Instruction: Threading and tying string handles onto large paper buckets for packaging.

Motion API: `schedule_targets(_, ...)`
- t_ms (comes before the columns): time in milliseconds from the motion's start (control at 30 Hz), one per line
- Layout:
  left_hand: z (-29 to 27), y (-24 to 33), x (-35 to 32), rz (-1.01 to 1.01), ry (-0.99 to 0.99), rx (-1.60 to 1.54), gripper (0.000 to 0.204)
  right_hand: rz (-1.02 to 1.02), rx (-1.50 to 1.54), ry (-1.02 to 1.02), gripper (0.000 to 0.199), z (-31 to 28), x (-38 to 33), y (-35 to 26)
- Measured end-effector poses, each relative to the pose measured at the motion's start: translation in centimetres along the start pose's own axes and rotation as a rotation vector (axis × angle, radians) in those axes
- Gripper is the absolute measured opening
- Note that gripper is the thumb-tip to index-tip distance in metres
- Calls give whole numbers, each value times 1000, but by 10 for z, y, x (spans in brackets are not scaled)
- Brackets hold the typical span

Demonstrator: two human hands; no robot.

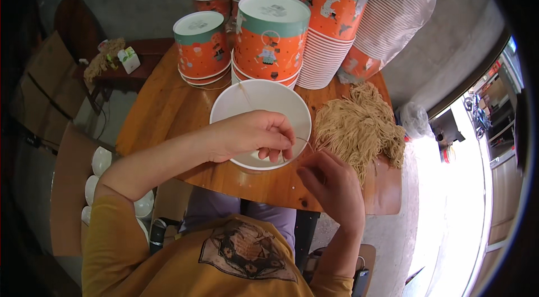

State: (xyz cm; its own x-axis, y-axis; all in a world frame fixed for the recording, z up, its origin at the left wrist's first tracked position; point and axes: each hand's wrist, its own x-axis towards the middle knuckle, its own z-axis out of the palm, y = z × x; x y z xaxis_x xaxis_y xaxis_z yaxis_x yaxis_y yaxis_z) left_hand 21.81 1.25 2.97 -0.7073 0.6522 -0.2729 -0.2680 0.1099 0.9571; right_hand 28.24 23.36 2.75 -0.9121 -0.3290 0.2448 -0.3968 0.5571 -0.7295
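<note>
A white paper bucket (230,107) stands open-side up on the wooden table in front of me. My left hand (255,135) is over its mouth, fingers curled and pinched on a thin tan string (304,139). The string runs across to my right hand (332,180), whose thumb and fingers come together at the bucket's right rim. Another bit of string lies over the far rim. To the right spreads a loose pile of tan strings (359,125), close to my right hand's fingertips.
Upturned orange-and-green paper buckets (270,44) stand in stacks behind the open one. Taller stacks, some wrapped in clear plastic (401,10), rise at the back. At the lower left, a cardboard box (66,196) holds several white bowl-like containers (101,161). A low bench (149,50) stands farther left.
</note>
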Motion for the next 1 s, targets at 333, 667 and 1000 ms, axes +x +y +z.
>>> schedule_targets(333,16,-6,6,138,55,401,24,99,761,-1,10,9,29,8)
schedule_targets(667,16,-2,5,110,39,259,21,84,764,321,4,27,16,39)
schedule_targets(1000,13,1,6,9,-22,156,20,-88,74,400,19,54,-12,24)
